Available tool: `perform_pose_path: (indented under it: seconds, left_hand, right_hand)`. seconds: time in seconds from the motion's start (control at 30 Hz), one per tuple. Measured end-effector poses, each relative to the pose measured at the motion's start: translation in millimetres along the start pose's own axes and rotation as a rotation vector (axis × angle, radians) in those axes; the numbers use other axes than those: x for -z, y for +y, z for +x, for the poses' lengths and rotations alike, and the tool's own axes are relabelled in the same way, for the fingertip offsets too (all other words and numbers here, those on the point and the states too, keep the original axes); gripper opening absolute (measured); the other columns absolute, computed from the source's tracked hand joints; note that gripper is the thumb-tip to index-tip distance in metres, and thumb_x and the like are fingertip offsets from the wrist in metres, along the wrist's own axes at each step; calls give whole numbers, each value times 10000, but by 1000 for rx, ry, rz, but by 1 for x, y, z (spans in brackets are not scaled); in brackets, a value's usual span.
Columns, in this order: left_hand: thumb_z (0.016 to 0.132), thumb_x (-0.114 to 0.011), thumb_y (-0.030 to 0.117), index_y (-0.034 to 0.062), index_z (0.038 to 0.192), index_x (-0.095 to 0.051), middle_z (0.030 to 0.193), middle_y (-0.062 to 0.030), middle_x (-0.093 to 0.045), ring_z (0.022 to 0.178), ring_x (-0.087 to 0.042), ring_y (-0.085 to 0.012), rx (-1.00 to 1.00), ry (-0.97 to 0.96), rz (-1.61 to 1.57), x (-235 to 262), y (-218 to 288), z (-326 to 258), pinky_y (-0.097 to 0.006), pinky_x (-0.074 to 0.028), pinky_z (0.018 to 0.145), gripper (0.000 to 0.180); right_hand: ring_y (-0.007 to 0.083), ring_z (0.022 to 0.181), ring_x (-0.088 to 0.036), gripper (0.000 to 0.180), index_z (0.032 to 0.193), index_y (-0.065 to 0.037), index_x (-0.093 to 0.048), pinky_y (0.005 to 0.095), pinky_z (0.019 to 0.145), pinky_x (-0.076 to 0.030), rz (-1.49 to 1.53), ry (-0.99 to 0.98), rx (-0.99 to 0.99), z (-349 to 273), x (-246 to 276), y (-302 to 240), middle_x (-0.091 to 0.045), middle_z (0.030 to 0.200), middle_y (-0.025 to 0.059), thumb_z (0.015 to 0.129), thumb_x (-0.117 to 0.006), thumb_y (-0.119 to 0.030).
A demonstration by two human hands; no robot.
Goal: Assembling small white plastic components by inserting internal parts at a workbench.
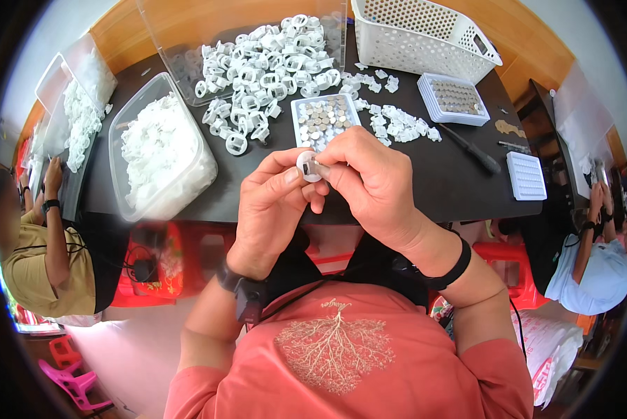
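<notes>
Between my hands, just above the table's front edge, is a small round white plastic part (308,165) with a dark slot in it. My left hand (271,199) grips its rim between thumb and fingers. My right hand (373,181) pinches at its right side; whatever small piece those fingertips hold is mostly hidden. Right behind my hands stands a white tray (295,115) with silvery coin-like discs. A heap of similar white ring-shaped parts (271,59) spills out of a clear bin behind it. Small white plastic pieces (401,124) lie loose right of the tray.
At the left stands a clear tub (205,178) of white pieces. A white perforated basket (404,52) is at the back right, near stacked trays (453,115) of discs. A dark-handled screwdriver (484,159) and a white slotted tray (526,176) lie right. Co-workers sit at both sides.
</notes>
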State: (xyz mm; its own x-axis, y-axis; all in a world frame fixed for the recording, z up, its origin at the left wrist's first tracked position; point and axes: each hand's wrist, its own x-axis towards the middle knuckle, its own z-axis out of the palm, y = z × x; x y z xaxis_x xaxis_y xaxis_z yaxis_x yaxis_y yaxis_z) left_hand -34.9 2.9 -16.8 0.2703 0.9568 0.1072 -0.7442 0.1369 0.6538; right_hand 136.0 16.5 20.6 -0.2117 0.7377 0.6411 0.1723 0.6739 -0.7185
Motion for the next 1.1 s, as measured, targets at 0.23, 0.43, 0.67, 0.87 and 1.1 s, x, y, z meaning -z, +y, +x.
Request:
perform_pose_path:
  seconds: [0.23,0.43,0.67,0.87,1.1]
  left_hand:
    - [930,-698,181,-43,1186,-615,1002,-135,-680,822,-672,-223,-8,37,204,0,-1,0,-335,-537,624,351]
    - [924,-686,70,-70,1147,-633,981,-146,-699,800,-686,-209,13,23,167,0,3,3,-321,-563,603,269]
    - [918,-690,62,-72,1120,-641,961,-159,-704,776,-689,-202,32,16,281,0,10,5,-300,-559,587,247]
    - [911,-697,65,-71,1114,-644,958,-157,-707,785,-695,-197,49,15,271,-1,8,2,-297,-563,592,251]
    - [908,-692,55,-74,1110,-644,965,-157,-701,786,-692,-204,36,-9,287,0,7,1,-304,-565,594,244]
  right_hand:
    - [149,623,-653,142,842,7,-616,278,559,-510,114,-11,-31,-6,1,11,-589,788,71,838,-580,144]
    - [140,626,-656,152,836,9,-613,282,548,-508,238,45,-162,-13,-6,13,-590,802,59,834,-567,155]
    - [158,602,-660,174,860,1,-604,304,516,-514,-51,156,40,-21,-16,10,-570,807,75,839,-540,161]
    - [164,611,-670,162,867,8,-595,278,518,-513,65,131,-64,-26,-13,5,-565,814,80,847,-536,157]
    - [170,667,-685,67,846,46,-613,283,593,-548,710,103,-513,-27,-6,3,-666,808,103,865,-636,106]
